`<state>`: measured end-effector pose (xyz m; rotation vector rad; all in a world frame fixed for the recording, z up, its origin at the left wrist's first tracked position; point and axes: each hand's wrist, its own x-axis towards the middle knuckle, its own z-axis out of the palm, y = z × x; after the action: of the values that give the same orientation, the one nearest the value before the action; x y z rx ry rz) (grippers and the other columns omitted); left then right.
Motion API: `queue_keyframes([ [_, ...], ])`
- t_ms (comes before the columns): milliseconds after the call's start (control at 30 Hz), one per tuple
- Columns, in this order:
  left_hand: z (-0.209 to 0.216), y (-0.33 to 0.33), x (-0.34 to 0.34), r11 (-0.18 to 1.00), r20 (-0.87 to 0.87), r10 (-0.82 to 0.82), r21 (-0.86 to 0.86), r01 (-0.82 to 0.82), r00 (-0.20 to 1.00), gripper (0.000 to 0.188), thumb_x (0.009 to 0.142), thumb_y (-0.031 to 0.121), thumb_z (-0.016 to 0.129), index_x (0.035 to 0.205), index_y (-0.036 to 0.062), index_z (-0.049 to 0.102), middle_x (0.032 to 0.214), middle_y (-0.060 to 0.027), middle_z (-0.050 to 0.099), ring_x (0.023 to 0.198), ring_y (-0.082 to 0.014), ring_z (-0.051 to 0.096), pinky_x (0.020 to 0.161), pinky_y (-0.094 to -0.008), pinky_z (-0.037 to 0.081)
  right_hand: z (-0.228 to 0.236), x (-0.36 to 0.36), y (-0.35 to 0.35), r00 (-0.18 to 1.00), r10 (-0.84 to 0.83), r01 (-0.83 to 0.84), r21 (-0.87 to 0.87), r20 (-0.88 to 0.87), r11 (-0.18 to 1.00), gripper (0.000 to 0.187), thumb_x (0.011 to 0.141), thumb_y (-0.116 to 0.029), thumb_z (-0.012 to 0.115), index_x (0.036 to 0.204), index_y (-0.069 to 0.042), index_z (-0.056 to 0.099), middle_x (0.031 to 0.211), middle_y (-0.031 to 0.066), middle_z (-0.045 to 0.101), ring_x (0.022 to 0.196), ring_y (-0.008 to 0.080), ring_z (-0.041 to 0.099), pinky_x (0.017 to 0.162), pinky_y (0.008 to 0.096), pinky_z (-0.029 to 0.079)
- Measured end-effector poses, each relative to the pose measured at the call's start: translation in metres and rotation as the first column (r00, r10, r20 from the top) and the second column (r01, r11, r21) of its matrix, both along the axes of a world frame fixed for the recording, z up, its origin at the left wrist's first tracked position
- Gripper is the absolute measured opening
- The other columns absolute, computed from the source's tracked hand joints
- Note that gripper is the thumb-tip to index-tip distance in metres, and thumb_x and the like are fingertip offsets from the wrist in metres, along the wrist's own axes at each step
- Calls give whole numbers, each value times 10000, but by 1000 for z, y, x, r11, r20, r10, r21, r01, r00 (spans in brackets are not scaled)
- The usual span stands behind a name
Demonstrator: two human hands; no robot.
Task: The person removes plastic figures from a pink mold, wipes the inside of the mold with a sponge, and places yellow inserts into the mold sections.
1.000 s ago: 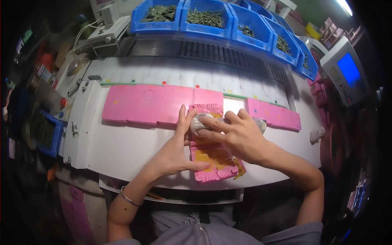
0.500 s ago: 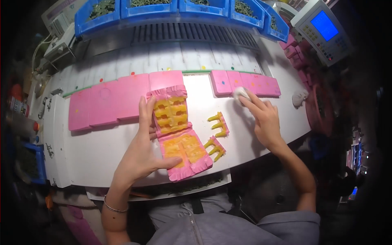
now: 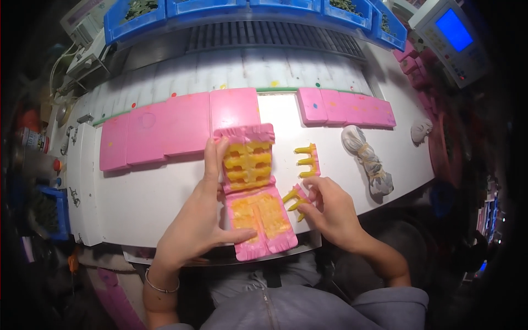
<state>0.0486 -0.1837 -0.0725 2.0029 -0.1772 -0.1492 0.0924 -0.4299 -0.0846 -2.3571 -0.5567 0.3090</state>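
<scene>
My left hand [image 3: 190, 220] grips a hinged, two-part pink rubber mold [image 3: 263, 247] by its left side. The mold lies open with yellow hollows in its raised far half and flatter yellow-orange panels in the near half, where my left thumb presses. My right hand [image 3: 340, 220] has thumb and fingers closed about a small pink-backed piece with yellow prongs [image 3: 293, 196], beside the mold's right edge. Just beyond it on the white table lies a similar pronged piece [image 3: 314, 159]. Farther right rests a whitish cloth bundle [image 3: 367, 159] tied round with bands, untouched.
Larger pink blocks [image 3: 170, 132] line the back left, and smaller pink blocks [image 3: 346, 108] the back right. Blue bins [image 3: 209, 6] stand behind a dark slatted grate [image 3: 275, 36]. A white device with a blue screen [image 3: 454, 30] is at far right, above a small cloth bundle [image 3: 421, 131].
My right hand has let go of the cloth bundle, which now lies on the table, and moved down-left to the nearer pronged piece. My left hand still holds the mold.
</scene>
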Motion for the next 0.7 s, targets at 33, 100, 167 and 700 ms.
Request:
queue_keyframes([
  [33,1,1,-4,999,-28,0,39,1,1000,1391,530,232,861,1410,68,-204,1509,-184,72,1038,-302,526,933,-383,455,1,0,-2,999,-1,2,12,-38,1000,389,728,-69,702,1068,-16,521,802,96,519,713,213,537,634,316,445],
  [100,2,0,-9,999,-60,11,33,-9,998,1389,530,243,860,1411,67,-201,1507,-187,80,1020,-306,532,930,-383,457,8,1,-5,983,1,6,36,-184,999,348,741,-24,693,1050,-11,535,795,33,512,695,106,523,616,242,436],
  [167,5,-1,-11,999,-76,19,35,-17,997,1377,530,267,855,1414,45,-178,1499,-194,122,967,-308,549,917,-381,463,6,8,-8,959,-27,90,214,-283,973,290,746,-50,700,990,-7,550,808,32,515,694,100,513,613,236,429],
  [700,4,-1,-4,996,-141,-70,42,77,987,1284,597,354,835,1418,-21,-78,1462,-284,126,1368,-401,147,1105,-388,204,-3,42,49,795,80,281,481,-601,830,235,769,-2,686,891,25,487,694,35,554,557,57,535,478,185,425],
])
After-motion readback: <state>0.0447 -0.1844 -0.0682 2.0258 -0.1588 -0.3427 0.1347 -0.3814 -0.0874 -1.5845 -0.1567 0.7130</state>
